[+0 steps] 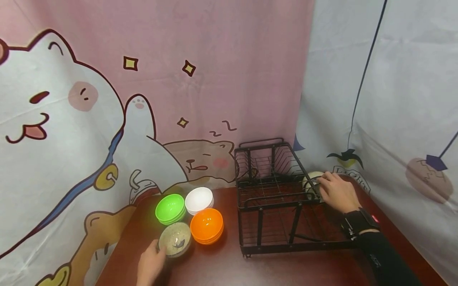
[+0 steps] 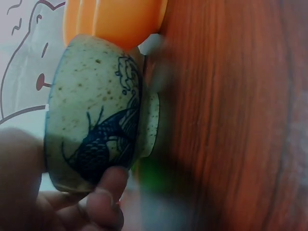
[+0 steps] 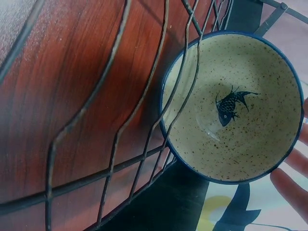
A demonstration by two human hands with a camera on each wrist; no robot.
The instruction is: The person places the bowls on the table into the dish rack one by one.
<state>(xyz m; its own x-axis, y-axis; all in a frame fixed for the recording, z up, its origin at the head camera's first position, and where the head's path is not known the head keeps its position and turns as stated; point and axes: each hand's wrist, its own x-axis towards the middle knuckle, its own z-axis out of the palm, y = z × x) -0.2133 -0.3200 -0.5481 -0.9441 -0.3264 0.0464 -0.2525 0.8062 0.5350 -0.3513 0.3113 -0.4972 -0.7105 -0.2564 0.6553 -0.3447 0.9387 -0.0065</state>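
My left hand (image 1: 152,262) grips the near edge of a speckled ceramic bowl (image 1: 175,241) at the table's front left. The left wrist view shows a dark blue fish on that bowl's outer wall (image 2: 82,86), with fingertips curled under its side. At the far right, my right hand (image 1: 340,194) holds a second speckled bowl (image 3: 260,67) by its rim at the black wire rack (image 1: 266,249). That bowl stands on its side behind the rack's wires, its blue-rimmed mouth facing the right wrist camera. My right thumb is out of sight in that view.
Close round the left bowl stand stacked orange bowls (image 1: 207,224), green bowls (image 1: 171,208) and white bowls (image 1: 199,200). The two-level rack takes up the right half of the brown table (image 1: 214,270). Printed curtains (image 1: 214,59) hang behind and to the right.
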